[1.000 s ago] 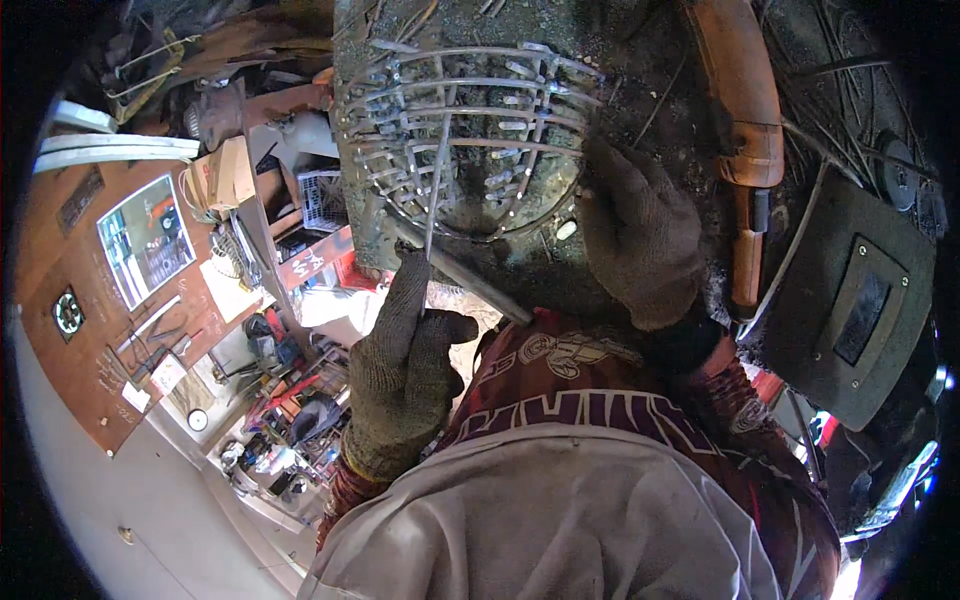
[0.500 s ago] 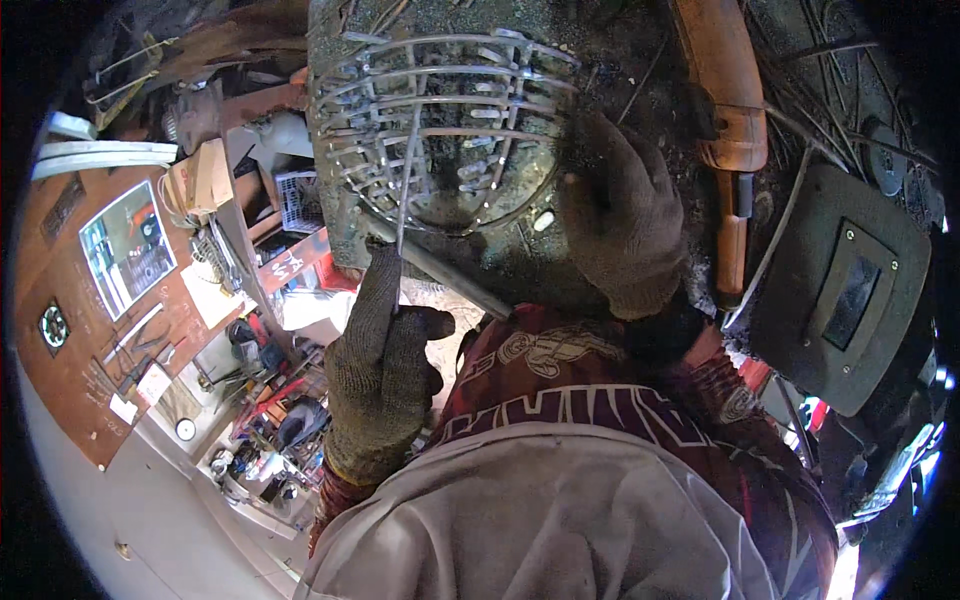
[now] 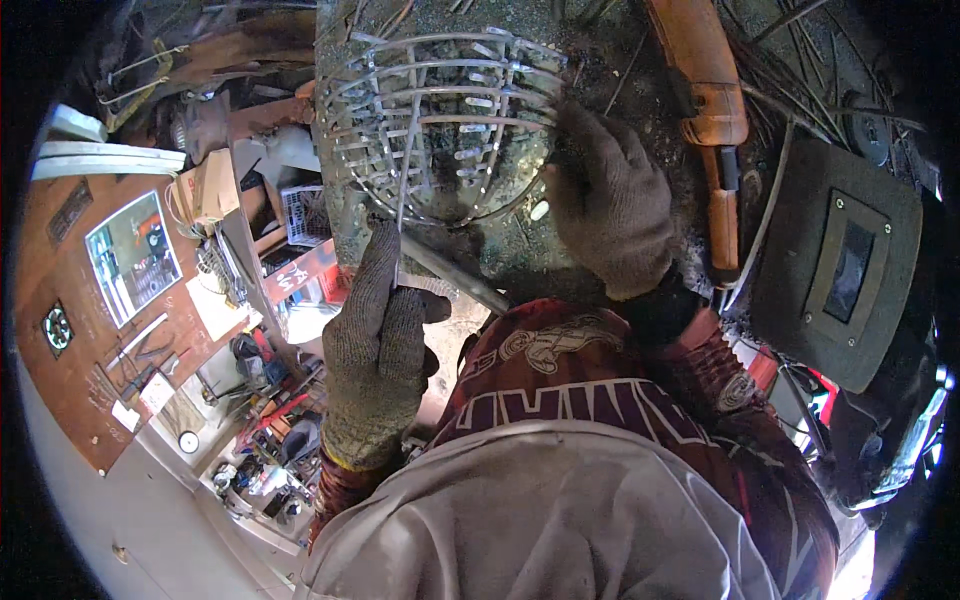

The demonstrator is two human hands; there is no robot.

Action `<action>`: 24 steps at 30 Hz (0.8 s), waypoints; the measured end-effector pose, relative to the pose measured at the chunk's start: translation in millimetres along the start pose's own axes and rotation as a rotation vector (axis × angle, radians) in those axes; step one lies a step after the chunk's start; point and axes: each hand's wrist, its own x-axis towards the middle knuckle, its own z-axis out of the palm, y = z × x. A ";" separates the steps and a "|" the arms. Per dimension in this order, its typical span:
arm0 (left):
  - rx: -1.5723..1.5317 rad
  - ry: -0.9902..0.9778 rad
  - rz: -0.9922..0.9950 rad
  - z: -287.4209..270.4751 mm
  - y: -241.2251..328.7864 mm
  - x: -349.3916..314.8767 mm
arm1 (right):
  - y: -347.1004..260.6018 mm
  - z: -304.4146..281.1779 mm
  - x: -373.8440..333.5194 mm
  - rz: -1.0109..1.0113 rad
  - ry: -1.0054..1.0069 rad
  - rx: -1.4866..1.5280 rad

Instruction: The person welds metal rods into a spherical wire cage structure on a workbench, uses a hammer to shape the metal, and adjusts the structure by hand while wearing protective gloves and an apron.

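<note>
A basket-like frame of curved grey metal bars (image 3: 470, 121) lies on the dark, gritty work surface. My left hand (image 3: 372, 345), in a brown knitted glove, is closed on a thin metal rod (image 3: 402, 195), its index finger stretched along it. The rod runs forward over the left part of the frame. My right hand (image 3: 622, 210), gloved alike, is beside the frame's right edge with its fingers extended and a gap at the thumb. Shadow hides whether its fingertips touch the bars. A thicker metal bar (image 3: 455, 275) slants out from under the frame towards me.
An orange power tool (image 3: 715, 115) lies right of my right hand. Beyond it are a dark welding mask (image 3: 850, 260) and loose rods (image 3: 800, 85). A pale oval bit (image 3: 540, 210) rests near the frame. At left stands a brown board (image 3: 75, 370) with tools, above cluttered shelves.
The view has shifted slightly, moving the frame and orange tool a little left and up in the picture. Both hands keep nearly the same places relative to the frame.
</note>
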 end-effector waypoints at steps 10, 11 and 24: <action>-0.211 0.070 -0.113 4.8 6.5 -5.0 | 11.2 9.9 -4.5 -0.129 0.243 0.079; -0.224 0.074 -0.140 5.5 6.7 -6.6 | 9.3 9.0 -4.2 -0.113 0.220 0.053; 0.019 0.168 0.234 10.0 -39.4 5.6 | -26.1 -43.5 -67.6 -0.132 0.247 0.621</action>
